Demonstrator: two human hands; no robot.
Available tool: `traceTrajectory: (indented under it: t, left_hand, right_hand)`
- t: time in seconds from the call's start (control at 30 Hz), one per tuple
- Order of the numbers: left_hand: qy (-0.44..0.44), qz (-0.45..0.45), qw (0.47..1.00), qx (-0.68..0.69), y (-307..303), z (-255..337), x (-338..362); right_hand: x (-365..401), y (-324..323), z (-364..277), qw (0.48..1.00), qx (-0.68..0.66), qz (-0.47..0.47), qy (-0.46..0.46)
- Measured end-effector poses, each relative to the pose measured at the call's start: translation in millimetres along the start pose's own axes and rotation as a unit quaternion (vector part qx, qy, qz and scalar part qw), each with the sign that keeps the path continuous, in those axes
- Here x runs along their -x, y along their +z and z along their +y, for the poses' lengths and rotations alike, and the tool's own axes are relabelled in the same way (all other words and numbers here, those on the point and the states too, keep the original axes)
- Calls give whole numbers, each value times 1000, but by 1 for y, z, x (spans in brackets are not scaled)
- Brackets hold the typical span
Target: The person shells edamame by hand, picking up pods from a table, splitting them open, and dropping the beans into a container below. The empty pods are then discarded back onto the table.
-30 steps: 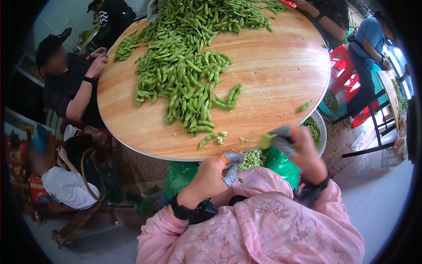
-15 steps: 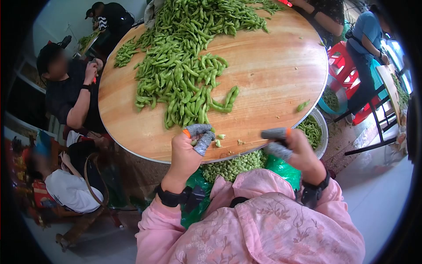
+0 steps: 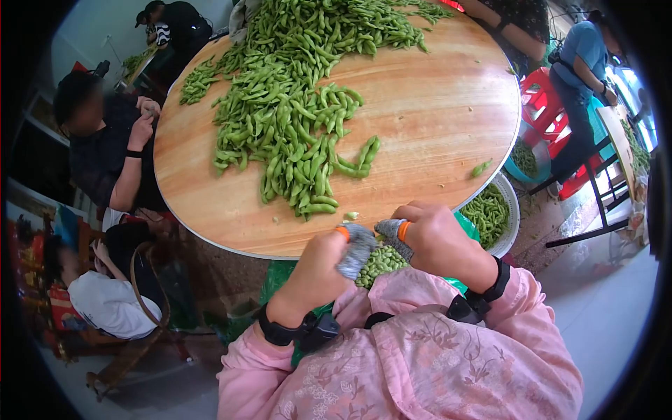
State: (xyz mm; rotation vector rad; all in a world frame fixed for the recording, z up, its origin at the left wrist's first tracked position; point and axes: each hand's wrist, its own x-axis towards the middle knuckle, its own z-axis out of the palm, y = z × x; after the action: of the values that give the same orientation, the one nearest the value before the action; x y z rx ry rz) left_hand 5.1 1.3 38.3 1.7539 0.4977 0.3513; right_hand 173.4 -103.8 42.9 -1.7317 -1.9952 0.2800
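Note:
My left hand (image 3: pixel 323 264) is closed, its thumb and finger in grey sleeves with an orange band. It hovers over the near table edge, above a green plastic bag (image 3: pixel 277 274) of shelled green beans (image 3: pixel 381 266). Close beside it on the right is my right hand (image 3: pixel 442 243), also closed, with the same grey coverings. The fingertips almost meet; whatever is pinched in them is too small or hidden to make out. Just beyond the hands lies a pale green bit of pod (image 3: pixel 351 217), and past it a large heap of green soybean pods (image 3: pixel 280 126) on the table.
The round wooden table (image 3: pixel 434 112) has a metal rim. A white basket of pods (image 3: pixel 490 217) stands below its right edge. One loose pod (image 3: pixel 481 168) lies near the rim. People sit around, with red chairs (image 3: pixel 542 105) at right.
My left hand has moved right and down from the pile's edge. My right hand has swung left and now meets it over the bag.

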Motion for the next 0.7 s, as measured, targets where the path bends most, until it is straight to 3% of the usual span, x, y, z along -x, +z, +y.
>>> traceTrajectory:
  t: [0.07, 0.13, 0.2, 0.23, 0.3, 0.33, 0.4, 0.53, 0.7]
  left_hand:
    - [-5, -65, 983, -171, 4, -4, -4]
    - [-21, -69, 989, -133, 8, -9, -4]
    - [-7, -20, 999, -36, 12, -12, 0]
    - [-6, -20, 999, -36, 14, -12, 2]
    - [45, 53, 987, -143, 19, -11, 6]
    - [43, 52, 988, -141, 21, -13, 6]
    - [122, 72, 952, -270, 25, -15, 6]
    - [124, 67, 939, -315, 26, -15, 6]
    - [172, 88, 907, -374, 26, -16, 7]
  right_hand:
    - [-1, 3, 0, 1000, 21, -1, -2]
    - [2, 8, 0, 999, 42, -1, -3]
    - [7, 14, -2, 967, -196, 112, 120]
    - [11, 18, 1, 967, -195, 112, 119]
    - [19, 24, 6, 857, -442, 168, 206]
    - [20, 23, 6, 856, -442, 167, 209]
    - [22, 17, 4, 772, -601, 13, 206]
    - [20, 24, 1, 732, -638, 19, 238]
    - [16, 28, -1, 734, -634, 35, 241]
